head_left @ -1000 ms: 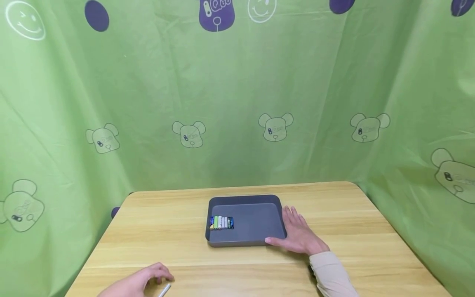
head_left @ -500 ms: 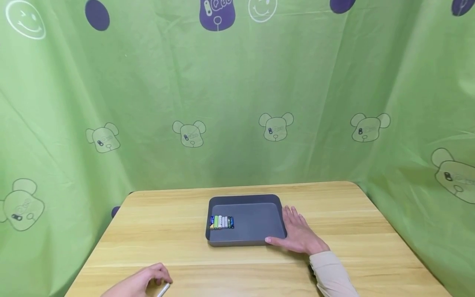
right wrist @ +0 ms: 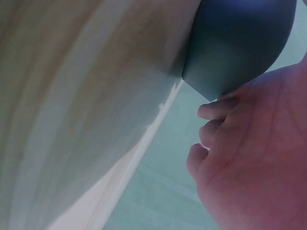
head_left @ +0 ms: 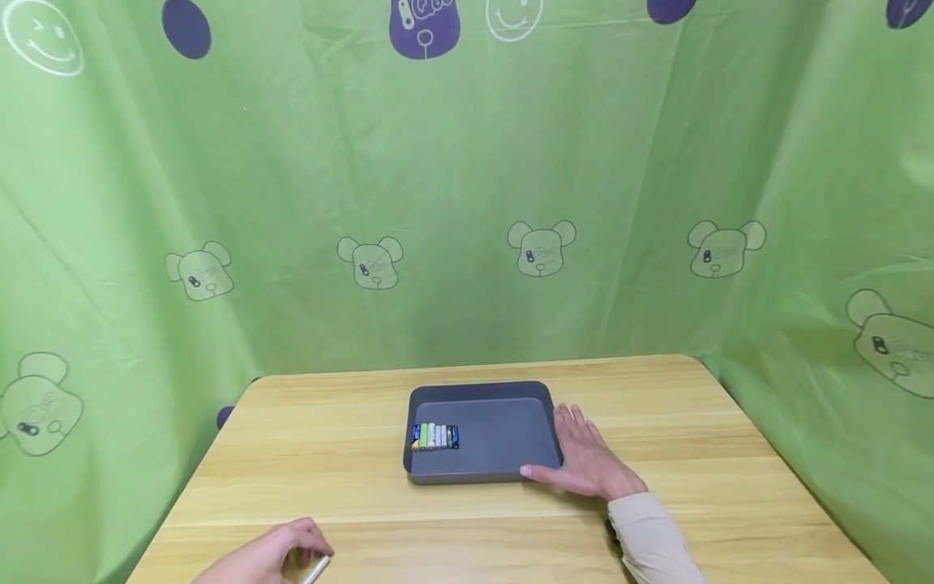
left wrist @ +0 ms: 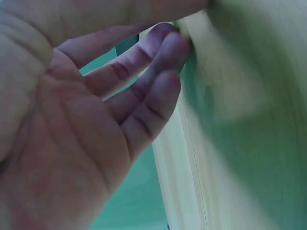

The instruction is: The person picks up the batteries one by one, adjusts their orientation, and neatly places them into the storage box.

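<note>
Near the front left of the table, my left hand (head_left: 266, 556) has curled fingers that pinch a slim silvery-white cylinder (head_left: 317, 570), whose lower end runs out of the head view. The left wrist view shows the palm and bent fingers (left wrist: 158, 96), but not the cylinder. My right hand (head_left: 587, 462) lies against the right side of a dark grey tray (head_left: 503, 438). Its fingers are straight along that side and its thumb touches the front rim. Several batteries (head_left: 435, 436), blue, green, white and grey, stand side by side in a row at the tray's left wall.
The tray stands on a light wooden table (head_left: 350, 470) with rounded back corners. A green curtain (head_left: 452, 162) with bear and smiley prints hangs behind the table and on both sides.
My left hand and the silvery cylinder have shifted slightly left, and its fingertips have closed in on the cylinder's end. The right hand, tray and batteries stay in place.
</note>
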A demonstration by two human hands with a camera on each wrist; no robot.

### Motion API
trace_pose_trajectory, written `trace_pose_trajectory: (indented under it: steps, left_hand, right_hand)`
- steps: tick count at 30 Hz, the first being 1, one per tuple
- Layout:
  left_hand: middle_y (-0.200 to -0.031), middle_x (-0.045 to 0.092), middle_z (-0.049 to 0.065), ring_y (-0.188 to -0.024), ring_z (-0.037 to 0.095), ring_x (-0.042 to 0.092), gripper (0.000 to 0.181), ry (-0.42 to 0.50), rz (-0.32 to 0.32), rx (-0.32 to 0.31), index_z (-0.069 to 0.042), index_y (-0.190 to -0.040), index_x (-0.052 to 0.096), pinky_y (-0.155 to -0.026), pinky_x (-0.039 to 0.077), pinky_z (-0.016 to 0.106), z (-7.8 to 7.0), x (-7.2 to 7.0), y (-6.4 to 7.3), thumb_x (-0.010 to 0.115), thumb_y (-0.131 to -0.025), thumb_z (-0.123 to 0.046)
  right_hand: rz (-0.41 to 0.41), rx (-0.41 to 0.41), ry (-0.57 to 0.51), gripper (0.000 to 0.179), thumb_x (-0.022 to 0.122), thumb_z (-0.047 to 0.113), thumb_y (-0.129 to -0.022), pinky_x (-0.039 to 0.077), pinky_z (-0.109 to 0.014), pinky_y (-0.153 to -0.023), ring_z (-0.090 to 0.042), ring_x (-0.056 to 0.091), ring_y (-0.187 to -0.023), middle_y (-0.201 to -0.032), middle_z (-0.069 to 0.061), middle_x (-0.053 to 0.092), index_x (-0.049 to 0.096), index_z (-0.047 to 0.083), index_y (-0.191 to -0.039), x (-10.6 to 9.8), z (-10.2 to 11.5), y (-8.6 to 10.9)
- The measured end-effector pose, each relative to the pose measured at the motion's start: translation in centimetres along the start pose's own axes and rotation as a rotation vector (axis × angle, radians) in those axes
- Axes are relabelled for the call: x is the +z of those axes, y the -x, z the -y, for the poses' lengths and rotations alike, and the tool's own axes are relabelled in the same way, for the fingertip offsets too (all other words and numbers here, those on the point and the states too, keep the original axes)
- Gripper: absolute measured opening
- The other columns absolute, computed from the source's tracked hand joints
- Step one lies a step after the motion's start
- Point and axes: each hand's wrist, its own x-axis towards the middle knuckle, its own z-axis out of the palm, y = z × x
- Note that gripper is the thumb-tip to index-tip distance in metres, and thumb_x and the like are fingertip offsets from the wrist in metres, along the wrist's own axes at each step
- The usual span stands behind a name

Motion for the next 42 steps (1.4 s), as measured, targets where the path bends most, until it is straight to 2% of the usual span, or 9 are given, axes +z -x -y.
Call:
trace_pose_trajectory:
  steps: [5, 11, 16, 22, 25, 29, 32, 35, 42]
  left_hand:
    - [-0.095, 0.064, -0.006, -0.085, -0.008, 0.053, 0.038, -0.002, 0.013, 0.001, -0.004, -0.116, 0.074, -0.067, 0.051, 0.017, -0.4, -0.1, -0.3, 0.083, -0.079, -0.007]
    - [-0.099, 0.058, -0.013, -0.089, -0.007, 0.049, 0.044, -0.035, 0.01, -0.091, -0.009, -0.116, 0.074, -0.072, 0.047, 0.017, -0.9, 0.0, -0.6, 0.087, -0.081, -0.032]
    - [-0.099, 0.059, -0.013, -0.09, -0.006, 0.049, 0.042, -0.083, -0.017, -0.04, -0.012, -0.115, 0.074, -0.072, 0.047, 0.018, -1.0, 0.3, -0.9, 0.087, -0.082, -0.035]
    - [-0.099, 0.061, -0.013, -0.089, -0.007, 0.051, 0.035, -0.102, -0.034, -0.008, -0.013, -0.11, 0.074, -0.071, 0.048, 0.017, -1.1, 0.7, -1.2, 0.087, -0.078, -0.021]
    - [-0.098, 0.061, -0.015, -0.087, -0.007, 0.051, 0.034, -0.087, -0.025, -0.076, -0.014, -0.109, 0.074, -0.071, 0.048, 0.018, -1.5, 0.7, -1.4, 0.086, -0.078, -0.019]
    - [-0.098, 0.06, -0.016, -0.086, -0.004, 0.051, 0.034, -0.038, -0.013, -0.236, -0.018, -0.111, 0.074, -0.073, 0.047, 0.019, -2.3, 0.6, -1.8, 0.085, -0.079, -0.019]
    - [-0.1, 0.061, -0.016, -0.087, -0.002, 0.052, 0.035, -0.033, -0.029, -0.313, -0.021, -0.113, 0.073, -0.076, 0.048, 0.021, -2.9, 0.6, -2.2, 0.083, -0.079, -0.019]
    - [-0.103, 0.063, -0.016, -0.091, 0.0, 0.054, 0.038, -0.069, -0.066, -0.302, -0.022, -0.116, 0.071, -0.08, 0.051, 0.022, -3.2, 0.6, -2.7, 0.082, -0.079, -0.018]
    - [-0.109, 0.064, -0.017, -0.096, 0.002, 0.058, 0.039, -0.136, -0.161, -0.197, -0.021, -0.117, 0.071, -0.084, 0.054, 0.025, -3.6, 0.8, -4.4, 0.083, -0.079, -0.02]
  right_hand:
    - [-0.001, 0.0, 0.005, 0.13, 0.061, 0.081, -0.083, 0.01, -0.063, -0.128, -0.05, 0.006, -0.158, -0.17, -0.031, 0.007, 0.01, -0.01, -0.16, -0.1, 0.0, 0.0]
    - [0.0, -0.003, 0.003, 0.13, 0.061, 0.081, -0.083, 0.01, -0.063, -0.128, -0.05, 0.006, -0.158, -0.169, -0.031, 0.008, 0.01, -0.01, -0.16, 0.0, 0.0, 0.0]
    - [0.002, -0.002, 0.003, 0.13, 0.061, 0.08, -0.083, 0.01, -0.063, -0.128, -0.05, 0.006, -0.158, -0.169, -0.031, 0.007, 0.011, -0.011, -0.16, 0.0, 0.1, 0.0]
    - [0.005, -0.001, 0.004, 0.129, 0.061, 0.08, -0.083, 0.01, -0.063, -0.128, -0.05, 0.006, -0.158, -0.17, -0.03, 0.007, 0.01, -0.01, -0.16, -0.1, 0.1, 0.0]
    - [0.004, -0.003, 0.006, 0.129, 0.061, 0.08, -0.083, 0.01, -0.063, -0.128, -0.05, 0.007, -0.158, -0.17, -0.031, 0.007, 0.011, -0.01, -0.16, 0.0, 0.1, 0.0]
    - [0.003, -0.004, 0.009, 0.129, 0.061, 0.08, -0.083, 0.01, -0.063, -0.128, -0.05, 0.006, -0.158, -0.17, -0.031, 0.007, 0.01, -0.01, -0.16, 0.0, 0.1, 0.0]
    - [0.003, -0.003, 0.013, 0.129, 0.06, 0.08, -0.083, 0.009, -0.063, -0.128, -0.05, 0.006, -0.158, -0.17, -0.031, 0.006, 0.009, -0.01, -0.16, 0.0, 0.2, 0.0]
    - [0.001, -0.003, 0.015, 0.129, 0.06, 0.08, -0.084, 0.009, -0.064, -0.128, -0.05, 0.005, -0.158, -0.17, -0.03, 0.006, 0.009, -0.01, -0.16, -0.1, 0.2, 0.0]
    - [0.003, 0.0, 0.026, 0.129, 0.059, 0.08, -0.084, 0.008, -0.064, -0.128, -0.049, 0.004, -0.159, -0.17, -0.03, 0.004, 0.008, -0.009, -0.161, 0.0, 0.2, -0.1]
